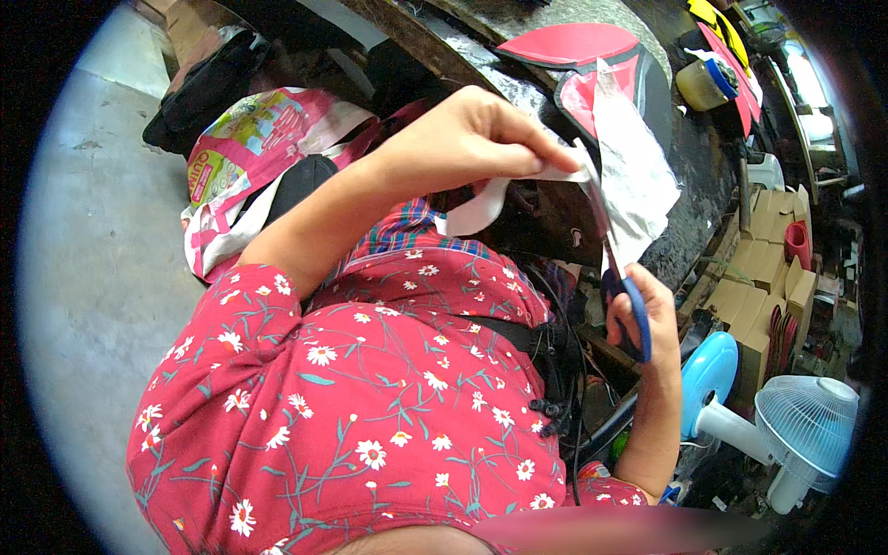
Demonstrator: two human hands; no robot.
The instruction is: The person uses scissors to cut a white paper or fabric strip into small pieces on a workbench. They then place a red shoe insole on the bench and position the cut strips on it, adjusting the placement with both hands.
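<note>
My left hand (486,139) is closed in a pinch on the end of a narrow white strip (476,211), which curls down below the fingers. My right hand (653,313) grips a pair of scissors (636,324) by the blue handles. Their blades point up and away, and the tips lie close to my left fingertips at the strip. Right behind the blades hangs a crumpled white sheet (638,157), cloth or paper, I cannot tell which. Whether the strip is still joined to the sheet is hidden by the blades.
Red and black cut pieces (578,46) lie on the dark worktable (689,176), with a jar (705,85) farther right. A pink patterned bag (250,157) sits at left. Cardboard boxes (754,250) and a blue fan (807,421) stand at right.
</note>
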